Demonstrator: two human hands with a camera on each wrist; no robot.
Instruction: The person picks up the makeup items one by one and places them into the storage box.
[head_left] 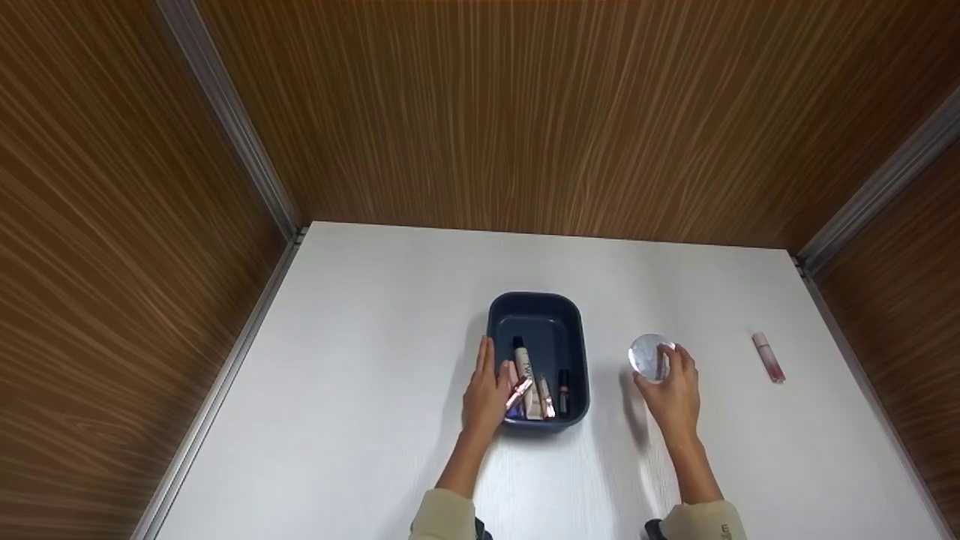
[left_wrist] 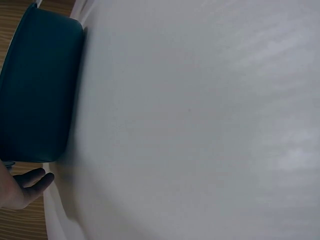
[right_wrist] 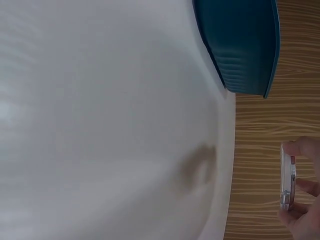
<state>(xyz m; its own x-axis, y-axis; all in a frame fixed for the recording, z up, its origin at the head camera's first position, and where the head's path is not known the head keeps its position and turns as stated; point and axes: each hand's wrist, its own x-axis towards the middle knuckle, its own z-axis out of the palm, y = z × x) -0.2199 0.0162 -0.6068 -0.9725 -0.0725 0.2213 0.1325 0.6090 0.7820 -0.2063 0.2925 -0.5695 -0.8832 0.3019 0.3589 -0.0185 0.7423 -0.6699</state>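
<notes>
My right hand (head_left: 673, 390) holds a round, clear compact (head_left: 646, 357) by its edge, above the white table to the right of a dark blue bin (head_left: 574, 315). The right wrist view shows the compact (right_wrist: 286, 176) edge-on between thumb and fingers. At the bin's left rim is my left hand (head_left: 486, 394), its fingers straight. Beside the thumb, a shiny rose lipstick tube (head_left: 518, 392) slants over the bin's contents; whether the hand touches it I cannot tell. Inside lie a cream tube with a black cap (head_left: 523, 364), a slim shiny tube (head_left: 546, 397) and a black lipstick (head_left: 564, 390).
A pink lip gloss tube (head_left: 769, 358) lies on the white table (head_left: 360, 360) toward the right side. Wood-grain panels stand at the back (head_left: 525, 112), left (head_left: 112, 262) and right (head_left: 900, 285), with metal strips along the corners.
</notes>
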